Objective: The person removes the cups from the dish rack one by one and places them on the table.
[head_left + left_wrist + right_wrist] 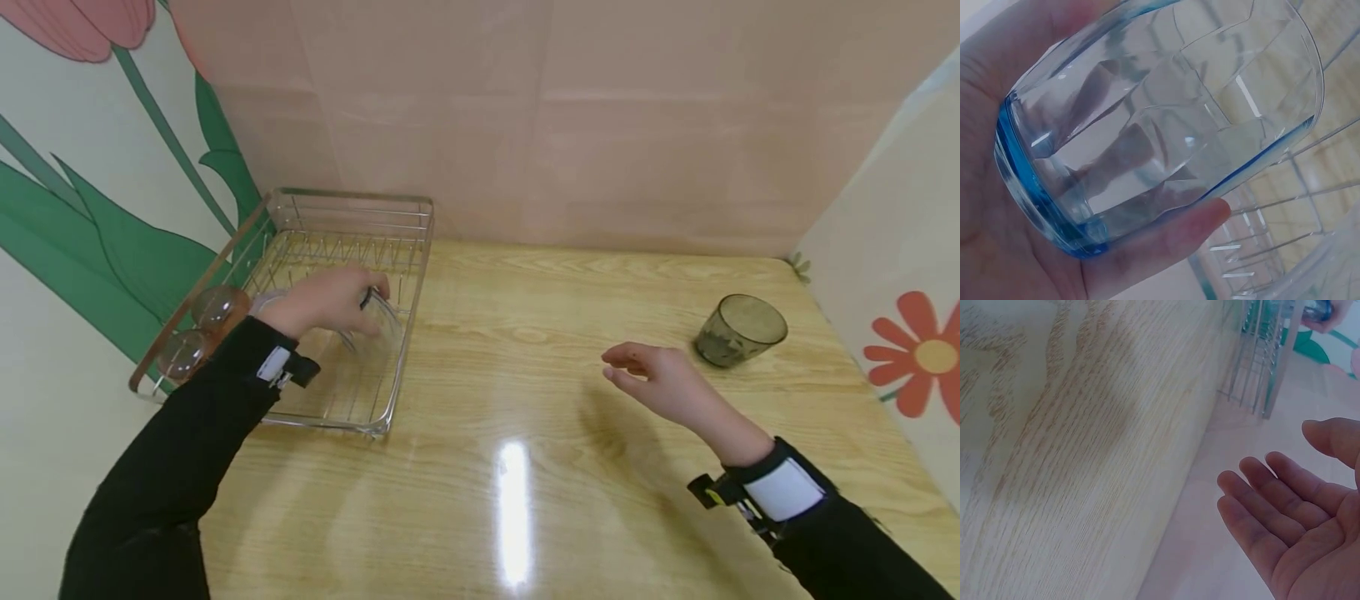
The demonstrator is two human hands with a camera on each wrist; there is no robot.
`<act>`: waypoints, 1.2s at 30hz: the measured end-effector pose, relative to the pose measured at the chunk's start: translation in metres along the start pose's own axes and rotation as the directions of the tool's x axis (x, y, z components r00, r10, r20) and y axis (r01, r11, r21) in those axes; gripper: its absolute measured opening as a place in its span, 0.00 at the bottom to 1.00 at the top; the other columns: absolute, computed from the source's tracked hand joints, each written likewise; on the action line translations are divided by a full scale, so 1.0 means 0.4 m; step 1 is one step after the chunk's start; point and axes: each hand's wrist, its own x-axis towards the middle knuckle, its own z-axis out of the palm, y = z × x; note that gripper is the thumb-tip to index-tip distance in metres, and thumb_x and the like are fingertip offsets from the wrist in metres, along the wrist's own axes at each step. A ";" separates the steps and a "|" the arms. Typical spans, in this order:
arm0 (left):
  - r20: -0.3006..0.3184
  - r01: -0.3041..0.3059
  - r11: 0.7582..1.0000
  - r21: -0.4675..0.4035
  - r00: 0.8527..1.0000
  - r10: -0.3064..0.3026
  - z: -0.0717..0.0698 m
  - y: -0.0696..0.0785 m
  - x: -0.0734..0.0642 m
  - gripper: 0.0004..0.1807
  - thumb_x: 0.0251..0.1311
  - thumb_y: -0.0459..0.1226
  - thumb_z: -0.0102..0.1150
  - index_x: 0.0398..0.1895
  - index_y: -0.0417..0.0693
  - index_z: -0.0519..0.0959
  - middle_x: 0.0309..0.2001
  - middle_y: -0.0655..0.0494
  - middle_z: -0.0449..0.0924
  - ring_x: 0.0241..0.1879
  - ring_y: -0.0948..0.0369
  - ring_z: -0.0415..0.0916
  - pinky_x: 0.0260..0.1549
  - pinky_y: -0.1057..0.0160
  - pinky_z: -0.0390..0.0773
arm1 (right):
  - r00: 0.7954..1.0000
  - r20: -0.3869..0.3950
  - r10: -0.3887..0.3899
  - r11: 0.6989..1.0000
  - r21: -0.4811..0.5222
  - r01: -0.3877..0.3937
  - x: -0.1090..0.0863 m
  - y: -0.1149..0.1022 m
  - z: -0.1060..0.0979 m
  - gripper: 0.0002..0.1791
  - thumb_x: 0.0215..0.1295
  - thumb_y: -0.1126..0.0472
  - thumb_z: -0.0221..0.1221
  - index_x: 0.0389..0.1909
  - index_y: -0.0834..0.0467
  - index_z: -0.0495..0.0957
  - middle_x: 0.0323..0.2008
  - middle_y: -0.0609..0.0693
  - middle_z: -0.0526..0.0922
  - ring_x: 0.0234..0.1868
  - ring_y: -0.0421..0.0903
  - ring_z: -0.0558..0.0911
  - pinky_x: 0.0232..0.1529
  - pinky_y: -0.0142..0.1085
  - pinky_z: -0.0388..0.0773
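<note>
My left hand is over the wire dish rack at the left, gripping a clear drinking glass. In the left wrist view the glass's thick, blue-tinted base sits against my palm, with fingers and thumb along its sides and its mouth pointing away from the palm toward the rack's wires. My right hand hovers over the table at the right, fingers loosely bent and holding nothing. Just beyond it a smoky dark drinking glass stands on the table.
Two rounded, amber-tinted glasses rest in the rack's left side. Part of another clear glass shows behind my left wrist. The wood-grain table meets a pink backdrop, with flower-printed panels at both sides.
</note>
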 end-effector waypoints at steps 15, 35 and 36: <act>-0.182 0.001 0.960 -0.281 0.982 -0.054 -0.077 -0.035 -0.067 0.27 0.45 0.42 0.69 0.51 0.45 0.76 0.52 0.42 0.76 0.49 0.47 0.71 0.47 0.44 0.73 | 1.000 -0.004 -0.001 1.000 0.015 0.001 -0.006 -0.002 0.005 0.20 0.68 0.51 0.53 0.50 0.62 0.77 0.46 0.64 0.84 0.46 0.61 0.81 0.46 0.58 0.79; -0.312 -0.219 0.792 -0.570 0.949 0.037 -0.105 0.007 -0.072 0.29 0.51 0.33 0.65 0.59 0.43 0.69 0.60 0.45 0.69 0.52 0.50 0.70 0.44 0.51 0.76 | 0.995 -0.099 -0.003 0.978 0.206 0.024 0.006 -0.022 0.018 0.19 0.69 0.51 0.51 0.51 0.59 0.76 0.49 0.61 0.83 0.48 0.54 0.81 0.45 0.50 0.81; -0.321 -0.232 0.779 -0.583 0.946 0.041 -0.106 0.011 -0.071 0.30 0.52 0.33 0.65 0.60 0.43 0.69 0.60 0.44 0.69 0.53 0.49 0.69 0.45 0.51 0.75 | 0.995 -0.099 0.011 0.974 0.226 0.012 0.007 -0.024 0.018 0.19 0.69 0.51 0.51 0.52 0.59 0.76 0.49 0.61 0.82 0.49 0.53 0.81 0.45 0.47 0.82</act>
